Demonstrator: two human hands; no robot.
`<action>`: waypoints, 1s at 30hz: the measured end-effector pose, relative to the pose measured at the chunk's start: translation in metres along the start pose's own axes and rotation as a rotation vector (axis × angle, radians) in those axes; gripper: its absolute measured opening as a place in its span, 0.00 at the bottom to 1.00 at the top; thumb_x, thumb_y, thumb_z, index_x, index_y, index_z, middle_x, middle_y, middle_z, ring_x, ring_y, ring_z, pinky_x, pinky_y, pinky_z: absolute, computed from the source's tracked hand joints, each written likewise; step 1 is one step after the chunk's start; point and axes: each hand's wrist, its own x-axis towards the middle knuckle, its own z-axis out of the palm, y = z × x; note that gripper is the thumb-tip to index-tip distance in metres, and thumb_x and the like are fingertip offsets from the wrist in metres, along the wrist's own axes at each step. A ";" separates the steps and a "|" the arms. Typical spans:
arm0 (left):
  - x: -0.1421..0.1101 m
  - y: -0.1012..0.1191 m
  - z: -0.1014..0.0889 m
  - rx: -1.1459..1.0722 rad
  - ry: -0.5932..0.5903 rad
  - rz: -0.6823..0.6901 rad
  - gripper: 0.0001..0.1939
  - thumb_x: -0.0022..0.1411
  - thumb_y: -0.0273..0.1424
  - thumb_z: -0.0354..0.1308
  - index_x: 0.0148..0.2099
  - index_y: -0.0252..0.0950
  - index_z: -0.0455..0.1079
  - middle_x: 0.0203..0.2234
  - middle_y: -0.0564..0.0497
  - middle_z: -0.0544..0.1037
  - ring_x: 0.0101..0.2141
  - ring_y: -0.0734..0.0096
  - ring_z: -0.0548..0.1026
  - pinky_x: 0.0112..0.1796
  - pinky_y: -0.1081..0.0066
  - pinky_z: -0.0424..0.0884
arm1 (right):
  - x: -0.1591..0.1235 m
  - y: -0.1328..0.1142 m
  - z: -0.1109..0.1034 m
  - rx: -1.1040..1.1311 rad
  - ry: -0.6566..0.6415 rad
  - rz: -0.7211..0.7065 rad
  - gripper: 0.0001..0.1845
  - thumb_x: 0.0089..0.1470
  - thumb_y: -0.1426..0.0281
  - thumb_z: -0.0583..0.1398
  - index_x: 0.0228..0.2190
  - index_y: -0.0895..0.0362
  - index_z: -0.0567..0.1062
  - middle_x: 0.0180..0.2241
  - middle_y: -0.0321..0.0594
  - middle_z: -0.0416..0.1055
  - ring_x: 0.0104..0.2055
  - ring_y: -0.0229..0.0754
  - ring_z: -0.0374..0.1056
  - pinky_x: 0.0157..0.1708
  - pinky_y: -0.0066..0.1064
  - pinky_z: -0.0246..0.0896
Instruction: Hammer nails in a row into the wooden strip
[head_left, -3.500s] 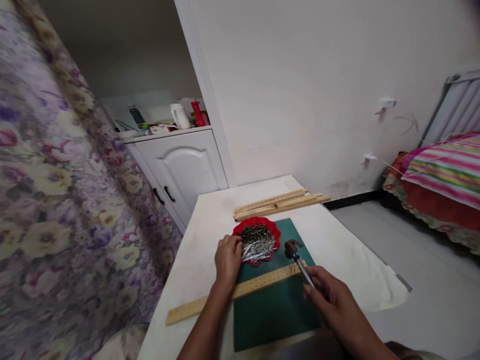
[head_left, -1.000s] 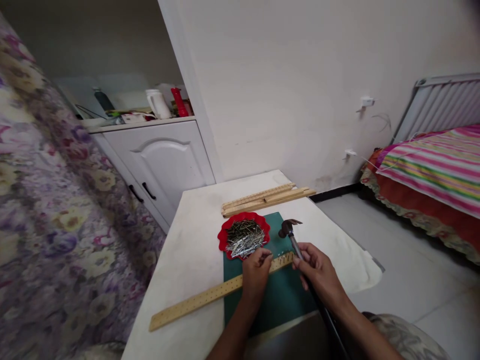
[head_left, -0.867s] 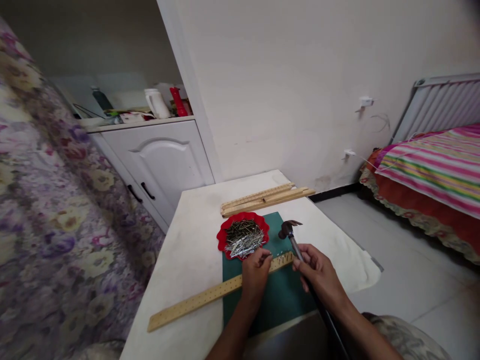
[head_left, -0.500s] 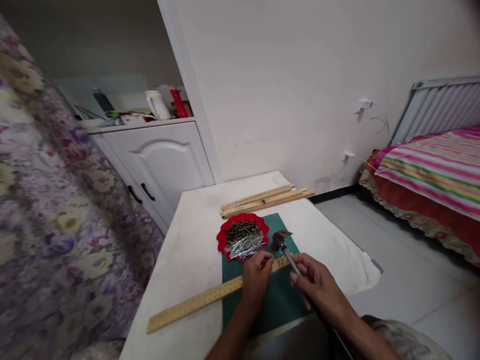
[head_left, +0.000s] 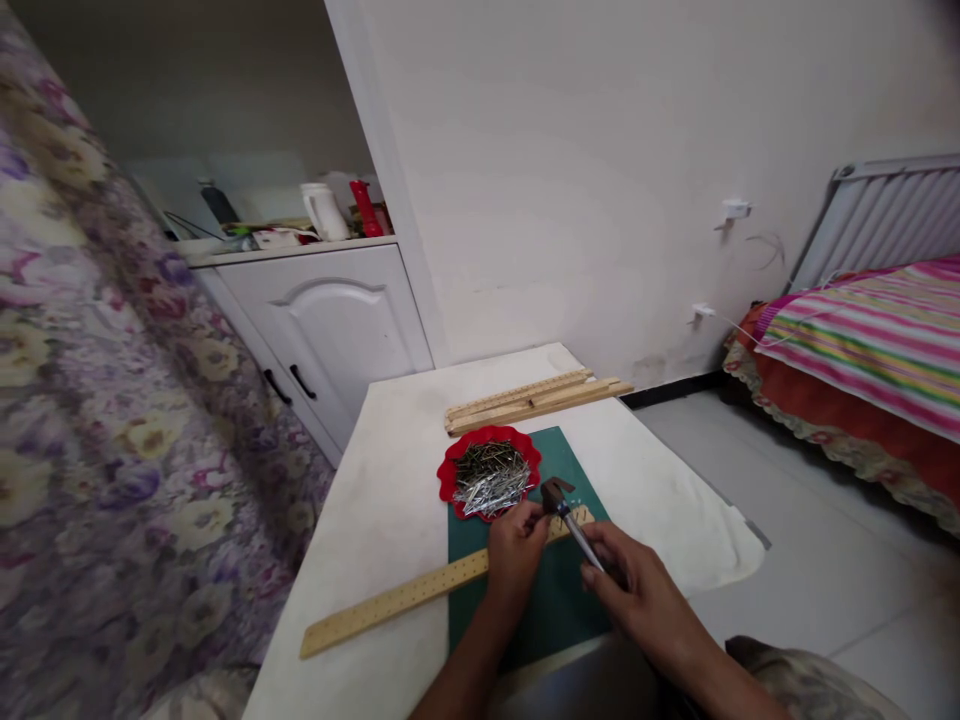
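Note:
A hammer (head_left: 577, 532) is gripped in my right hand (head_left: 637, 590), its claw head beside the fingertips of my left hand (head_left: 516, 550). My left thumb and fingers pinch a nail, mostly hidden by the fingers and hammer head, at a wooden strip (head_left: 405, 598). Rows of small holes run along this strip, and several nails (head_left: 581, 516) stand in its right end. The strip lies slantwise across a green mat (head_left: 540, 630). Just beyond my left hand, a red scalloped dish (head_left: 448, 485) holds a heap of loose nails (head_left: 491, 478).
More wooden strips (head_left: 536, 402) lie at the back of the white table (head_left: 375, 520). A white cabinet (head_left: 337, 310) and a floral curtain (head_left: 135, 420) are on the left. To the right stands a bed (head_left: 862, 330) with a striped cover.
The hammer head has come down and slightly left, close to my left fingertips. My left hand keeps its pinch at the strip. The whole view has shifted slightly.

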 end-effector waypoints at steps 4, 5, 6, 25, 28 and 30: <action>0.000 -0.001 0.001 0.031 0.008 0.012 0.07 0.55 0.28 0.53 0.30 0.35 0.73 0.21 0.55 0.74 0.23 0.75 0.69 0.26 0.77 0.61 | 0.000 0.000 0.001 -0.057 -0.010 -0.003 0.12 0.51 0.75 0.55 0.40 0.58 0.71 0.29 0.37 0.71 0.32 0.43 0.67 0.34 0.31 0.60; 0.000 -0.002 0.002 0.036 0.008 0.013 0.07 0.55 0.29 0.53 0.30 0.35 0.73 0.22 0.54 0.74 0.24 0.74 0.69 0.26 0.76 0.61 | 0.000 0.000 0.002 -0.045 -0.009 -0.003 0.13 0.51 0.76 0.55 0.40 0.58 0.71 0.29 0.37 0.71 0.32 0.43 0.67 0.34 0.31 0.60; 0.000 -0.002 0.002 0.037 0.005 0.014 0.07 0.55 0.29 0.53 0.30 0.35 0.73 0.22 0.54 0.75 0.24 0.74 0.70 0.26 0.76 0.61 | 0.000 0.000 0.002 -0.020 -0.005 -0.002 0.14 0.51 0.75 0.55 0.41 0.58 0.71 0.29 0.36 0.71 0.32 0.43 0.67 0.34 0.31 0.60; 0.019 -0.008 -0.073 0.712 0.075 -0.025 0.05 0.57 0.33 0.56 0.30 0.38 0.69 0.30 0.50 0.73 0.35 0.64 0.68 0.34 0.70 0.60 | 0.025 0.004 0.017 0.273 0.039 0.097 0.18 0.54 0.62 0.59 0.44 0.57 0.67 0.26 0.31 0.65 0.17 0.30 0.56 0.10 0.20 0.53; 0.024 -0.009 -0.069 0.761 0.034 -0.083 0.05 0.57 0.33 0.56 0.31 0.37 0.69 0.31 0.50 0.73 0.35 0.66 0.69 0.33 0.71 0.58 | 0.027 0.008 0.019 0.274 0.032 0.096 0.18 0.53 0.62 0.59 0.44 0.56 0.67 0.26 0.32 0.66 0.19 0.32 0.59 0.11 0.20 0.54; 0.025 -0.009 -0.068 0.759 0.009 -0.103 0.05 0.57 0.33 0.56 0.31 0.37 0.68 0.31 0.50 0.73 0.34 0.67 0.69 0.32 0.71 0.58 | 0.028 0.008 0.020 0.277 0.027 0.096 0.17 0.54 0.62 0.59 0.44 0.56 0.68 0.25 0.32 0.66 0.19 0.33 0.59 0.11 0.20 0.55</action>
